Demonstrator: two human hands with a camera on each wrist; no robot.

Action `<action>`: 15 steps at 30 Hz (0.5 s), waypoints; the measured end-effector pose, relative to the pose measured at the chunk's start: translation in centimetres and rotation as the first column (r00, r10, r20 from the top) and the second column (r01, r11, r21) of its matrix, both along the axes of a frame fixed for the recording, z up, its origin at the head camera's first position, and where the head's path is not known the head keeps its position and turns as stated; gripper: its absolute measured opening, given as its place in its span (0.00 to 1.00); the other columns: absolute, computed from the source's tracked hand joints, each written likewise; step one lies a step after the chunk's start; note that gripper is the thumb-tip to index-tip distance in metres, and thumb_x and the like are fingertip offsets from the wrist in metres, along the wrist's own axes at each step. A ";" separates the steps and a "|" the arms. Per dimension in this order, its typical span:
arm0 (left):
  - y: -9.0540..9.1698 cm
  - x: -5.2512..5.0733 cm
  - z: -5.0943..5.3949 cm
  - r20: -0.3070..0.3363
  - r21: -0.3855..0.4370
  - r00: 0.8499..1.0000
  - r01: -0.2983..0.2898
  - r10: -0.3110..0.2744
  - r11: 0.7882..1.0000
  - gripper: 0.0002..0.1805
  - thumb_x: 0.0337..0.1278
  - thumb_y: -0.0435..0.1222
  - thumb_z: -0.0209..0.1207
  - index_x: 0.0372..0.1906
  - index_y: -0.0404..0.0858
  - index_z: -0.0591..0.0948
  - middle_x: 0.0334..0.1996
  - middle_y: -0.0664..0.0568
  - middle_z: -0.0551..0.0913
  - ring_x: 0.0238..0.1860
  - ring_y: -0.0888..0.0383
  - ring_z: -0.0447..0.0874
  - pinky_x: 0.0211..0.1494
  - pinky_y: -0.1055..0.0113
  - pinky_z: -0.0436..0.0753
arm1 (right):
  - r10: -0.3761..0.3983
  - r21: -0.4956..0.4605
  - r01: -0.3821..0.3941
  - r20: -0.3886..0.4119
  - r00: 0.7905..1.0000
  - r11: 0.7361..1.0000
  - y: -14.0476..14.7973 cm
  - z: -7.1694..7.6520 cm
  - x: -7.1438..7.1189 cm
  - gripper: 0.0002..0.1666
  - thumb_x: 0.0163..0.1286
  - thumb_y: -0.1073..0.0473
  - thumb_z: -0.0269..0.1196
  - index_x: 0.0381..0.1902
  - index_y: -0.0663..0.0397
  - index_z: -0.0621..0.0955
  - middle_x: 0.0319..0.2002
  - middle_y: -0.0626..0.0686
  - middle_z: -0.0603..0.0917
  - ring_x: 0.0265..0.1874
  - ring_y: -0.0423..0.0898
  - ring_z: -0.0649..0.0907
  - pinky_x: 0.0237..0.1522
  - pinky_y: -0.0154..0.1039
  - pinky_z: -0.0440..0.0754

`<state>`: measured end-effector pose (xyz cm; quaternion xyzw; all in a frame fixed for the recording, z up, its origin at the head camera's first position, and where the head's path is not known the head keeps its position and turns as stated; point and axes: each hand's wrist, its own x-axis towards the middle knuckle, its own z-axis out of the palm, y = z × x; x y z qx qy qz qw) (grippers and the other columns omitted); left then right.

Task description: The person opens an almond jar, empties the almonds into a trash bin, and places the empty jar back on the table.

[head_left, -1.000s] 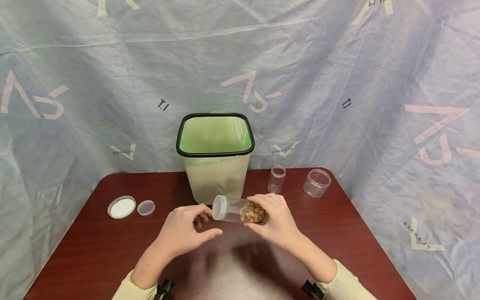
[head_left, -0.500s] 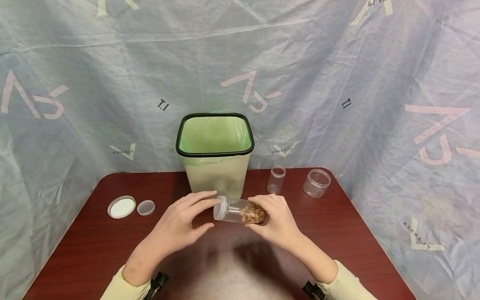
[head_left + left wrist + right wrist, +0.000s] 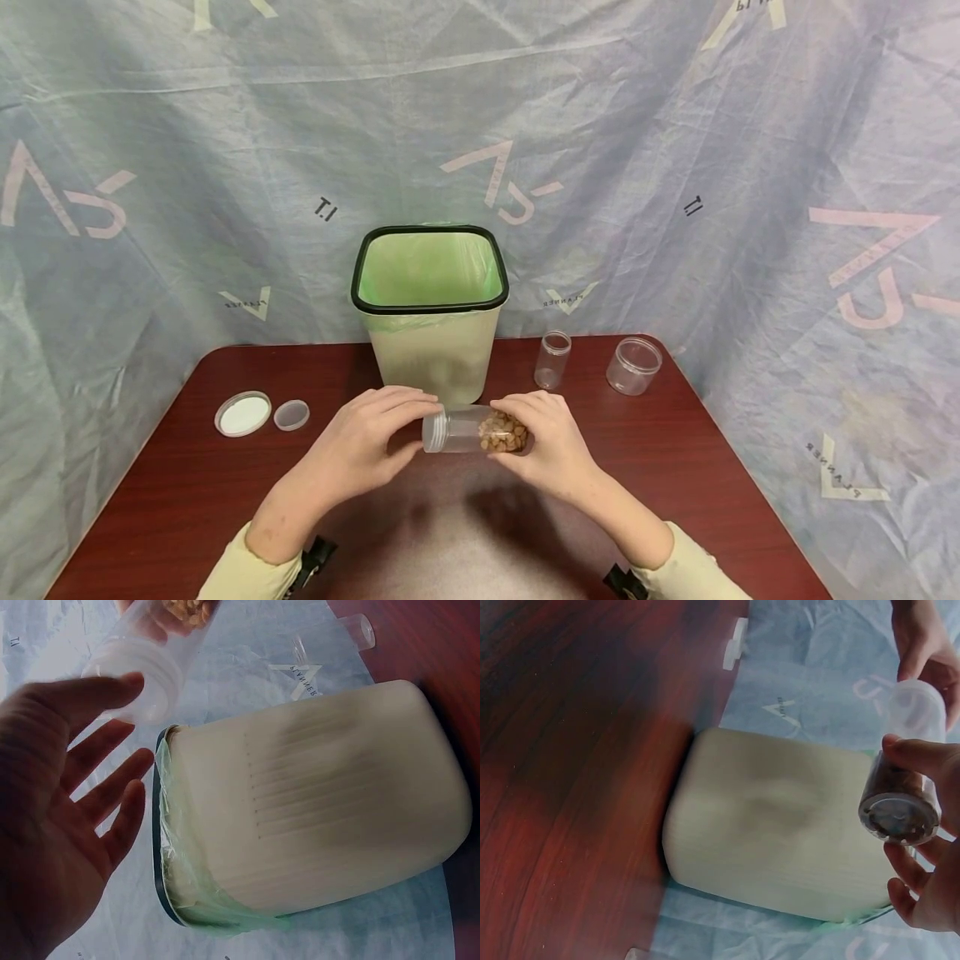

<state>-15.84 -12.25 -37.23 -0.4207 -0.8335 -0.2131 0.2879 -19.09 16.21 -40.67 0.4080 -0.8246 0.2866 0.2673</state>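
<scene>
A clear plastic jar (image 3: pixel 465 429) lies on its side in the air, partly filled with small brown pieces (image 3: pixel 502 432), perhaps nuts or kibble. My right hand (image 3: pixel 551 437) grips its base end, fingers above and thumb below. At the other end sits a translucent white screw lid (image 3: pixel 433 430). My left hand (image 3: pixel 367 437) pinches this lid between thumb and fingers; the left wrist view shows the thumb against the lid (image 3: pixel 139 679), with the other fingers spread behind. In the right wrist view the round jar bottom (image 3: pixel 900 819) faces the camera.
Behind the hands stands a cream bin (image 3: pixel 431 358) with a black rim and green liner. At right are a narrow open jar (image 3: pixel 553 360) and a wide open jar (image 3: pixel 633 367). Two lids lie at left, a large one (image 3: pixel 243 414) and a small one (image 3: pixel 292 415).
My left hand has come from open beside the lid to pinching it. The jar has levelled and its lid end has dropped slightly. The right hand keeps its grip.
</scene>
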 end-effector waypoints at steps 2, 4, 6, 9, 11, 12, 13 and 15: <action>-0.1 0.1 -0.1 0.025 -0.004 1.000 -0.003 0.004 1.000 0.31 0.37 0.30 0.71 0.56 0.41 0.81 0.53 0.54 0.81 0.56 0.57 0.77 0.56 0.59 0.76 | 0.002 0.002 -0.002 -0.001 1.000 1.000 0.0 0.0 0.1 0.40 0.38 0.53 0.81 0.53 0.50 0.82 0.47 0.47 0.83 0.47 0.45 0.78 0.49 0.47 0.70; -0.1 0.2 -0.2 0.054 -0.004 0.999 -0.008 0.008 1.000 0.33 0.38 0.32 0.71 0.58 0.41 0.79 0.54 0.54 0.80 0.56 0.58 0.76 0.57 0.59 0.75 | 0.000 0.001 0.000 0.002 1.000 1.000 0.0 0.0 0.1 0.40 0.38 0.52 0.82 0.53 0.50 0.82 0.47 0.47 0.83 0.47 0.45 0.78 0.49 0.47 0.70; -0.1 0.1 -0.3 0.064 0.006 0.998 -0.011 0.011 1.000 0.33 0.39 0.34 0.72 0.58 0.40 0.78 0.53 0.55 0.80 0.56 0.58 0.77 0.58 0.60 0.74 | 0.001 -0.001 -0.001 0.005 1.000 1.000 0.0 0.0 0.2 0.40 0.38 0.52 0.82 0.53 0.50 0.82 0.47 0.47 0.83 0.47 0.45 0.78 0.49 0.46 0.69; -0.1 0.0 -0.5 0.064 0.029 0.998 -0.007 0.005 1.000 0.32 0.39 0.36 0.73 0.57 0.39 0.78 0.51 0.54 0.81 0.54 0.58 0.78 0.58 0.60 0.75 | 0.001 -0.002 -0.001 0.005 1.000 1.000 0.0 0.0 0.2 0.40 0.39 0.52 0.81 0.53 0.50 0.82 0.47 0.47 0.83 0.46 0.45 0.78 0.49 0.46 0.69; -0.1 0.0 -0.6 0.058 0.035 0.998 -0.017 0.015 0.999 0.31 0.40 0.38 0.73 0.56 0.40 0.79 0.49 0.55 0.82 0.52 0.59 0.78 0.56 0.60 0.76 | 0.001 -0.004 -0.001 0.002 1.000 1.000 0.0 0.0 0.3 0.40 0.39 0.52 0.81 0.53 0.50 0.82 0.47 0.47 0.83 0.46 0.45 0.78 0.48 0.46 0.69; -0.1 0.0 -0.7 0.057 0.034 0.998 -0.029 0.027 0.999 0.31 0.40 0.39 0.73 0.55 0.40 0.79 0.48 0.56 0.82 0.51 0.59 0.78 0.55 0.60 0.76 | 0.001 -0.006 -0.001 -0.001 1.000 1.000 0.0 0.0 0.3 0.40 0.38 0.52 0.82 0.53 0.50 0.82 0.47 0.47 0.83 0.46 0.45 0.78 0.48 0.46 0.69; -0.1 0.0 -0.7 0.056 0.032 0.998 -0.042 0.040 0.999 0.30 0.40 0.41 0.72 0.55 0.41 0.80 0.47 0.56 0.82 0.50 0.59 0.78 0.53 0.60 0.77 | 0.002 -0.009 -0.002 -0.002 1.000 1.000 0.0 0.0 0.3 0.40 0.38 0.52 0.82 0.53 0.50 0.82 0.47 0.47 0.83 0.46 0.45 0.78 0.48 0.46 0.69; -0.2 0.1 -0.8 0.055 0.030 0.996 -0.072 0.070 0.997 0.30 0.39 0.44 0.72 0.54 0.41 0.80 0.46 0.57 0.82 0.49 0.60 0.78 0.50 0.59 0.78 | 0.008 -0.017 -0.008 -0.008 1.000 1.000 -0.1 -0.1 0.4 0.40 0.38 0.53 0.82 0.53 0.50 0.82 0.47 0.47 0.83 0.46 0.45 0.78 0.48 0.46 0.69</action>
